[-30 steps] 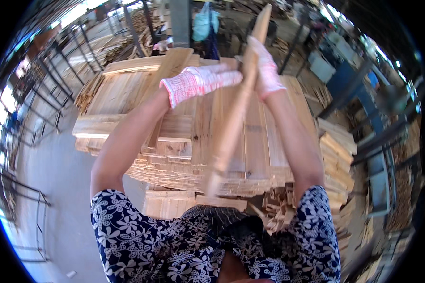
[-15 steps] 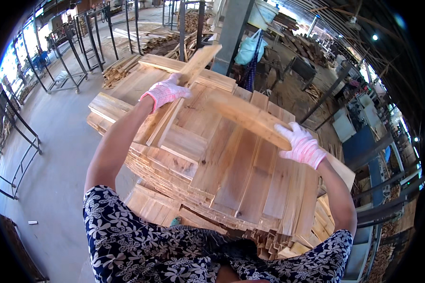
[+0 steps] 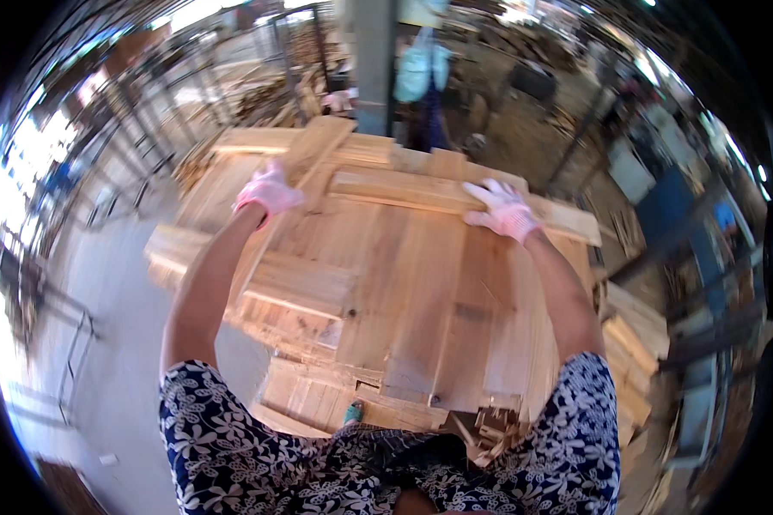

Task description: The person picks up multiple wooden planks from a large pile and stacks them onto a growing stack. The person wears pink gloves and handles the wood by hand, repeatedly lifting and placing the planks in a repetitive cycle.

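Both my hands wear pink-and-white knit gloves over a wide stack of pale wooden boards [image 3: 404,283]. My left hand [image 3: 269,190] rests at the side of a board lying aslant [image 3: 318,146], its thumb apart from the fingers; the picture is slightly smeared there. With fingers spread, my right hand [image 3: 500,209] lies on the right end of a short board [image 3: 404,187], which sits crosswise on top of the stack. Closer to me, another short board [image 3: 296,287] lies on the stack's left part.
A grey post [image 3: 374,77] rises beyond the stack, with a light-blue bag [image 3: 421,73] hanging beside it. Metal rack frames [image 3: 146,112] stand at the far left over grey floor [image 3: 120,343]. More boards [image 3: 631,378] lie at the right, and scrap wood [image 3: 494,425] sits near me.
The board by my right hand has come down flat across the stack and turned crosswise. My right hand has moved left and away from me, its fingers spreading. The view has turned right.
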Available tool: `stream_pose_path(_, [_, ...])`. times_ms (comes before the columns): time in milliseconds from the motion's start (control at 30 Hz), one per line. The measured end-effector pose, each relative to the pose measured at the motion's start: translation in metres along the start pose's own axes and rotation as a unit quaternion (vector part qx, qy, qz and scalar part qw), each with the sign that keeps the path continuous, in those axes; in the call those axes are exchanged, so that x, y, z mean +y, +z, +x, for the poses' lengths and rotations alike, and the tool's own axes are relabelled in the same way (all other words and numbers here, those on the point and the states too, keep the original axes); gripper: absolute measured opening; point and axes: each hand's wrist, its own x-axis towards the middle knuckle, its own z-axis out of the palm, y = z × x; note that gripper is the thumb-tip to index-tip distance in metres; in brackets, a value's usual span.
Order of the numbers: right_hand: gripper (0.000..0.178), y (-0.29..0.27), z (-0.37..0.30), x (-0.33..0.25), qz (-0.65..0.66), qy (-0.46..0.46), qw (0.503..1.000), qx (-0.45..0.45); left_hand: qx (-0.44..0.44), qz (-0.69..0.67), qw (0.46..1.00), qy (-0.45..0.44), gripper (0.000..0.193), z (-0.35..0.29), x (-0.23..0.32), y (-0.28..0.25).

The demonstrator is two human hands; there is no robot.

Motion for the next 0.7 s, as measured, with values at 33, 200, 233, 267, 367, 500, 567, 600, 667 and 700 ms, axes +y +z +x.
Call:
stream_pose_path(33, [0.076,-0.005,0.0,-0.004,0.009,-0.008,1.0,0.011,0.002,0.002,1.0,0.013,0.094,0.006,0.0,0.0])
stream_pose_path(200, [0.081,-0.007,0.012,-0.013,0.003,0.028,1.0,-0.009,0.021,-0.134,0.988,0.072,0.111,-0.009,-0.032,-0.018])
stream_pose_path(233, [0.082,-0.002,0.019,-0.015,0.001,0.022,1.0,-0.017,0.049,-0.155,0.984,0.071,0.109,-0.024,-0.038,-0.029])
stream_pose_path(267, [0.082,0.002,0.024,-0.018,-0.004,0.009,1.0,-0.026,0.08,-0.179,0.979,0.062,0.106,-0.041,-0.047,-0.038])
stream_pose_path(367, [0.084,0.005,0.007,-0.012,-0.025,0.03,0.999,0.006,0.067,-0.448,0.885,0.106,0.094,-0.101,-0.057,-0.047])
stream_pose_path(500, [0.062,-0.038,-0.102,0.032,-0.11,-0.011,0.962,0.249,0.116,-0.608,0.777,0.118,0.088,-0.194,-0.082,-0.028])
stream_pose_path(567, [0.063,-0.047,-0.125,0.056,-0.113,0.08,0.967,0.215,0.075,-0.638,0.766,0.027,0.078,-0.25,-0.136,0.009])
stream_pose_path(600, [0.065,-0.036,-0.149,0.085,-0.075,0.101,0.964,0.236,0.018,-0.642,0.766,0.019,0.071,-0.271,-0.161,0.038])
stream_pose_path(667, [0.069,-0.017,-0.193,0.118,0.078,0.21,0.97,0.094,0.038,-0.639,0.766,-0.048,0.069,-0.313,-0.182,0.114])
stream_pose_path(700, [0.072,-0.007,-0.212,0.119,0.162,0.273,0.947,0.05,0.024,-0.719,0.689,-0.084,0.068,-0.332,-0.152,0.132])
